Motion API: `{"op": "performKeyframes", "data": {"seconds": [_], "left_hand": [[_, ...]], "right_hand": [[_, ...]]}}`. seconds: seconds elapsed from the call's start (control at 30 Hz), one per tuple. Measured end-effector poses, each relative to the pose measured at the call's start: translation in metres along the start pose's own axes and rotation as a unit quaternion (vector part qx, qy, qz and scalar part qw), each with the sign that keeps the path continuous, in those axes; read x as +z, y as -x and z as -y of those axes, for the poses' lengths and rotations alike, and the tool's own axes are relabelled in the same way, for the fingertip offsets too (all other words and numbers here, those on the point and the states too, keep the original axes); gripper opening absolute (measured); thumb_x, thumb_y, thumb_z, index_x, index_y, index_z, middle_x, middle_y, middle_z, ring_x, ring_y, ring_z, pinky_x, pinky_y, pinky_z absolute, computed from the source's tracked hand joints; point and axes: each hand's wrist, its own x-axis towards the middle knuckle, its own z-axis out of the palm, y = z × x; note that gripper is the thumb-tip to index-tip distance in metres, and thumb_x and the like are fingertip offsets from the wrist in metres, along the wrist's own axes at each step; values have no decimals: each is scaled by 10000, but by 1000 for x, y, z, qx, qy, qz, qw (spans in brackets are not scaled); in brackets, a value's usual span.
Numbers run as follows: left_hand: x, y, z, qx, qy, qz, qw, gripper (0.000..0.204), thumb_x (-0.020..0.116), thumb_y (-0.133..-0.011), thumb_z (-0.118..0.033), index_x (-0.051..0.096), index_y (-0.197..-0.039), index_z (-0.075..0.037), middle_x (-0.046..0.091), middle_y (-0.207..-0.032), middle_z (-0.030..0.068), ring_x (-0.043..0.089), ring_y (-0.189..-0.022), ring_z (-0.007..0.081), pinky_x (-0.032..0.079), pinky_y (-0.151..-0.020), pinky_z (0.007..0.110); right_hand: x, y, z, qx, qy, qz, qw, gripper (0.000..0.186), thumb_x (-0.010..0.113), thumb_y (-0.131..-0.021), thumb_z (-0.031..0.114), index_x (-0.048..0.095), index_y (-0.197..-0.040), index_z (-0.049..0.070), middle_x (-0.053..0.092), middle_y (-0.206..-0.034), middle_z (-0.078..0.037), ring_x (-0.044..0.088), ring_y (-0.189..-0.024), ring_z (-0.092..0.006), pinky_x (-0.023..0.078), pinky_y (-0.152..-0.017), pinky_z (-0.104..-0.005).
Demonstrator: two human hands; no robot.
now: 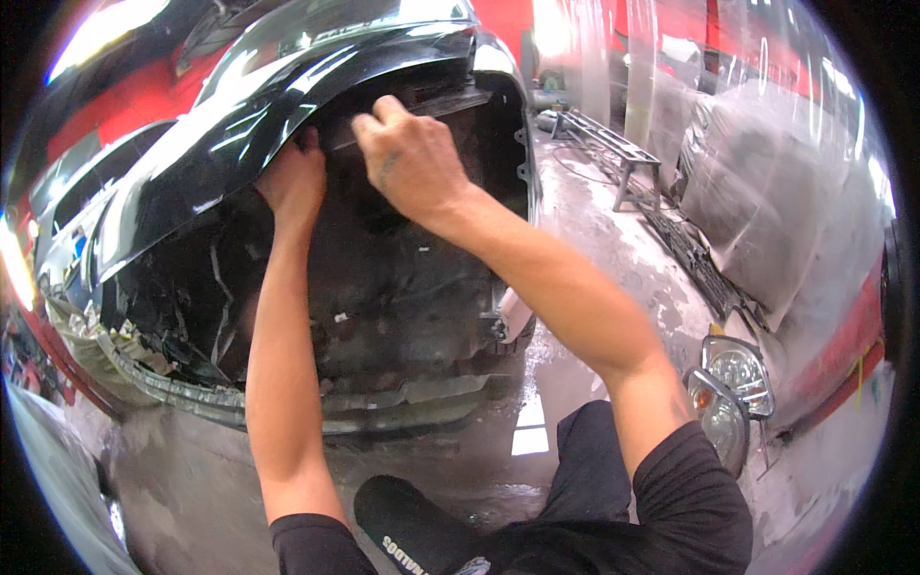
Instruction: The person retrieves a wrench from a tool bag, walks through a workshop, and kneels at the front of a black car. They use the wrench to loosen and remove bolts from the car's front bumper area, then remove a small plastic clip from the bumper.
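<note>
A glossy black car panel (187, 187) arches over a dark, open wheel well (402, 307). My left hand (292, 177) reaches up against the panel's lower edge, its fingers bent and partly hidden in shadow; what they grip, if anything, is unclear. Just right of it, my right hand (412, 158) is raised in front of the well with its fingers curled closed. I cannot make out whether something small is between its fingertips. A pale bracket (513, 316) sits low at the well's right edge.
Two detached headlamps (733, 374) lie low at the right. A metal stand (632, 177), a dark grille-like part (685, 259) and plastic sheeting (767, 163) line the right side. Another vehicle (72, 182) is at the far left. My legs (585, 460) are below on the grey floor (220, 489).
</note>
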Motion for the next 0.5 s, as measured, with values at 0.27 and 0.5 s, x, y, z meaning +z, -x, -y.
{"op": "performKeyframes", "data": {"seconds": [0.27, 0.5], "left_hand": [[-6, 7, 1, 68, 30, -52, 996, 349, 607, -1011, -289, 699, -1245, -46, 711, -1241, 219, 652, -1195, 418, 458, -1037, 544], [-8, 6, 3, 82, 89, -1, 993, 270, 595, -1011, -215, 702, -1206, -62, 718, -1210, 197, 666, -1168, 405, 480, -1009, 535]], "right_hand": [[12, 0, 11, -11, -3, 19, 1000, 54, 653, -833, 41, 681, -833, -5, 650, -914, -212, 731, -766, -402, 606, -682, -461], [2, -6, 23, -29, -3, 25, 999, 53, 656, -825, 52, 677, -843, 6, 649, -916, -205, 726, -745, -383, 600, -669, -453]]}}
